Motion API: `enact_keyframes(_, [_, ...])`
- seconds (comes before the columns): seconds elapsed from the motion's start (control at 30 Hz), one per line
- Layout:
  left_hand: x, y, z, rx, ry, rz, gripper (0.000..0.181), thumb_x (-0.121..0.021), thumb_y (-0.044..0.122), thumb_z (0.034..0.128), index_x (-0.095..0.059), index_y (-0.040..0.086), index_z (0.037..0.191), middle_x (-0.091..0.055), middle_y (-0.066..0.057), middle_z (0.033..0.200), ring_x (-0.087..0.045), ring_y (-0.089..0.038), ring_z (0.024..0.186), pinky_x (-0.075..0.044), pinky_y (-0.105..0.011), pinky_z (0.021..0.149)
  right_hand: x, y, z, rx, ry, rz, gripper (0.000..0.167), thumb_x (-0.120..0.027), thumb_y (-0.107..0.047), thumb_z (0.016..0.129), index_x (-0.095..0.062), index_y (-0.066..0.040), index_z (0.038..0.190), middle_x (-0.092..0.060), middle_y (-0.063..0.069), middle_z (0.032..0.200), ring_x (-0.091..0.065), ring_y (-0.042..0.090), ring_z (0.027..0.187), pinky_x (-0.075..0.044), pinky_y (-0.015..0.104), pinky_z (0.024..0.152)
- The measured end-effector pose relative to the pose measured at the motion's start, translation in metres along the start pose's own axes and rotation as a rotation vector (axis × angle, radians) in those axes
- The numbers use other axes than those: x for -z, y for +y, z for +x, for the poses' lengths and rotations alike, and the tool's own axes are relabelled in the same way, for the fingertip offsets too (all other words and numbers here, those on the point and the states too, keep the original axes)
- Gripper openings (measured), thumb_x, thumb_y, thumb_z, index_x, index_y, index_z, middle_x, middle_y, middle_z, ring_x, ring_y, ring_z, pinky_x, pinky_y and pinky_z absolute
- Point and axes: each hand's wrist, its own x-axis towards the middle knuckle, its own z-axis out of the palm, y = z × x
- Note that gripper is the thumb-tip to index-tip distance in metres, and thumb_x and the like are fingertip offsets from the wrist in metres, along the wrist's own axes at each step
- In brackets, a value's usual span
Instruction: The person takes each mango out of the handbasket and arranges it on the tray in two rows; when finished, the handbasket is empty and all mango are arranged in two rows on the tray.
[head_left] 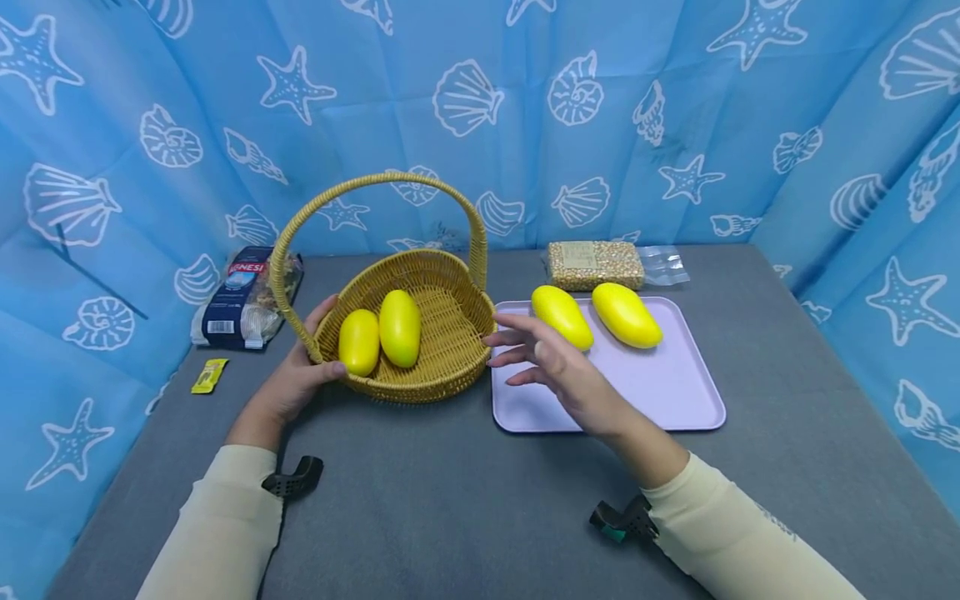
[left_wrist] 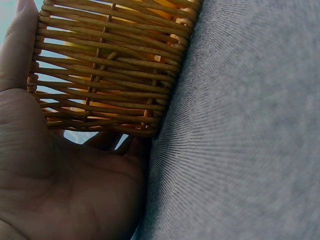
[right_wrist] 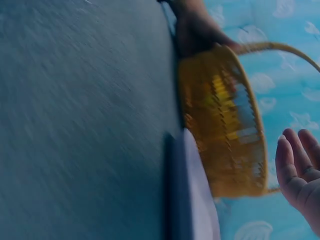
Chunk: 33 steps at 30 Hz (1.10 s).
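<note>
Wicker basket is standing upright on the grey table, its tall arched handle rising above it. Two yellow mangoes are lying side by side in its left half, leaving the woven floor showing on the right. The left hand is grasping the basket's left side near the foot of the handle, its thumb lying at the front rim. The right hand is hovering over the left part of a lilac tray, its fingers released, spread and slightly bent, holding nothing; whether their tips are touching the basket, I cannot tell. Two more mangoes are resting near each other at the tray's back. Behind them, a clear pack of grains or pulses is lying on the table. Left of the basket, a pasta bag is lying behind a small yellow packet. A blue seashell-and-starfish curtain is hanging behind everything.
</note>
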Motion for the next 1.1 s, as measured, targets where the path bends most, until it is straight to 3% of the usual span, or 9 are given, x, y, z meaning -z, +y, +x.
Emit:
enact_keyframes(0.3, [-0.001,0.002,-0.001,-0.010,-0.002,-0.013,0.101,-0.074,0.007,0.1027,-0.008,0.028,0.177,-0.012,-0.015,0.179,-0.029,-0.028,0.152,-0.037,-0.027,0.114,-0.044,0.009,0.018,0.011,-0.134,0.020,0.085,-0.047,-0.064,0.111,-0.032,-0.001,0.167,-0.048,0.022,0.158,-0.053,0.048,0.137,-0.048,0.062,0.106])
enact_keyframes(0.47, [-0.001,0.002,-0.001,-0.007,-0.001,-0.011,0.101,-0.073,0.006,0.1028,-0.008,0.029,0.177,-0.012,-0.015,0.179,-0.030,-0.027,0.151,-0.038,-0.027,0.113,-0.063,0.009,0.032,0.026,-0.168,0.026,0.091,-0.052,-0.068,0.108,-0.034,-0.002,0.167,-0.050,0.019,0.157,-0.053,0.047,0.138,-0.050,0.053,0.108])
enact_keyframes(0.57, [-0.002,0.002,-0.001,-0.011,0.001,-0.005,0.100,-0.073,0.006,0.1029,-0.009,0.030,0.177,-0.012,-0.016,0.179,-0.031,-0.027,0.150,-0.039,-0.027,0.113,-0.070,0.008,0.044,0.042,-0.146,-0.007,0.091,-0.055,-0.068,0.106,-0.036,-0.002,0.166,-0.052,0.019,0.156,-0.053,0.046,0.138,-0.050,0.049,0.108])
enact_keyframes(0.73, [-0.003,0.000,0.000,-0.020,0.005,-0.001,0.101,-0.075,0.008,0.1029,-0.009,0.028,0.177,-0.013,-0.018,0.178,-0.033,-0.026,0.149,-0.041,-0.027,0.112,-0.071,0.012,0.065,0.048,-0.082,-0.096,0.089,-0.064,-0.063,0.104,-0.037,-0.004,0.165,-0.052,0.020,0.155,-0.055,0.045,0.135,-0.050,0.051,0.107])
enact_keyframes(0.97, [-0.003,0.001,0.000,-0.014,0.012,0.009,0.098,-0.073,0.008,0.1041,-0.010,0.030,0.177,-0.015,-0.017,0.177,-0.035,-0.028,0.147,-0.043,-0.028,0.110,-0.065,0.021,0.093,-0.063,-0.016,-0.244,0.083,-0.076,-0.038,0.102,-0.035,-0.010,0.168,-0.048,0.014,0.160,-0.055,0.037,0.137,-0.054,0.046,0.104])
enact_keyframes(1.1, [-0.003,0.002,-0.001,-0.007,0.015,0.016,0.097,-0.071,0.006,0.1046,-0.010,0.030,0.176,-0.014,-0.017,0.178,-0.035,-0.028,0.146,-0.043,-0.027,0.110,-0.063,0.025,0.108,-0.113,-0.014,-0.344,0.088,-0.079,-0.040,0.100,-0.034,-0.012,0.169,-0.044,0.013,0.165,-0.054,0.034,0.138,-0.052,0.050,0.107])
